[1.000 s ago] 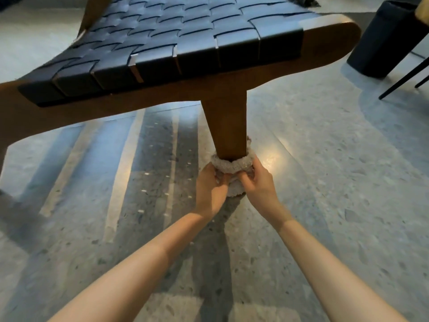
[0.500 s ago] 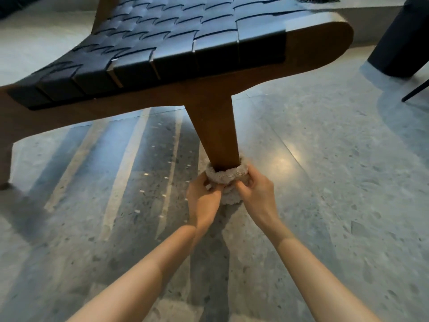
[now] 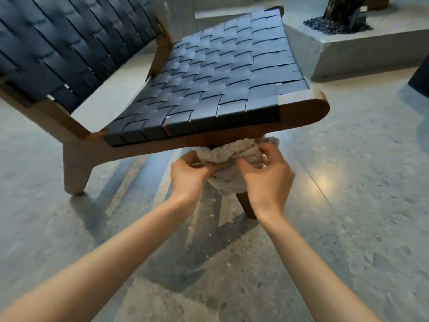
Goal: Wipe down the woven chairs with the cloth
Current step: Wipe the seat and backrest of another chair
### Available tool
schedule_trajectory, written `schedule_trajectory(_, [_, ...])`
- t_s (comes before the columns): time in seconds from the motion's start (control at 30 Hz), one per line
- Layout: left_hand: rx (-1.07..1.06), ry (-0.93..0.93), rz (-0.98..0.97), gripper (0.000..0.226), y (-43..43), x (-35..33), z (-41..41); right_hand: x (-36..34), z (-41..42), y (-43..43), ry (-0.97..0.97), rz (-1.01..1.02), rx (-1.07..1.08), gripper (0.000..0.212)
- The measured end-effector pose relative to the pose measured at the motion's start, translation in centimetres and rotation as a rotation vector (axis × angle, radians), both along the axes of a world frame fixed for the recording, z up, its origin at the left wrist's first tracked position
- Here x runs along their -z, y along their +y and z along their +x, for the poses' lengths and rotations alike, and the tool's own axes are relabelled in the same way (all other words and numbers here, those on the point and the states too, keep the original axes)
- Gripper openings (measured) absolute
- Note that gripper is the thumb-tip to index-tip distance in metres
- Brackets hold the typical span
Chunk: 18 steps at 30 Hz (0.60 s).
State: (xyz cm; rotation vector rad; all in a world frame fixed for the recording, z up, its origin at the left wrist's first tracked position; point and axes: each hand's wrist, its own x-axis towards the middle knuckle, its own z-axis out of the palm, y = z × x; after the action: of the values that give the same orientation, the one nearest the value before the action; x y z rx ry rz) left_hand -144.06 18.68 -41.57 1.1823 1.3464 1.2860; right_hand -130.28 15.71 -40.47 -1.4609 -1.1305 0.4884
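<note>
A low wooden chair with a black woven seat [image 3: 222, 75] and woven backrest [image 3: 69, 43] fills the upper half of the head view. A beige fluffy cloth [image 3: 232, 154] is wrapped around the top of its dark front leg [image 3: 246, 205], just under the seat frame. My left hand [image 3: 188, 175] pinches the cloth's left end. My right hand [image 3: 267, 175] grips its right end. Most of the leg's upper part is hidden by the cloth and hands.
The chair's lighter rear leg [image 3: 74, 168] stands on the polished grey stone floor [image 3: 348, 205]. A raised concrete planter [image 3: 348, 52] with dark gravel and a tree trunk sits at the back right. A dark object [image 3: 421, 77] shows at the right edge.
Both hands slid the cloth up the front leg from near the floor to just under the seat. The view rose and now shows the seat top and backrest.
</note>
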Motion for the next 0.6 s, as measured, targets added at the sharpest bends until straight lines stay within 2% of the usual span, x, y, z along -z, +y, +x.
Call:
schedule_trajectory(0.13, [0.026, 0.219, -0.008, 0.031, -0.9, -0.3, -2.2, 0.2, -1.6, -1.5, -0.013, -0.061, 0.027, 0.027])
schedule_trajectory(0.3, [-0.026, 0.313, 0.047, 0.03, -2.1, 0.4, -8.6, 0.9, -6.7, -2.1, -0.014, -0.189, -0.126, 0.034])
schedule_trajectory(0.43, [-0.092, 0.344, 0.056, 0.028, -3.0, 0.4, -15.6, 0.9, -13.7, -0.7, 0.09, -0.4, -0.248, 0.036])
schedule_trajectory(0.6, [-0.236, 0.414, 0.061, 0.03, -2.6, -0.5, -24.5, 0.5, -24.4, 2.4, 0.363, -0.654, -0.303, 0.04])
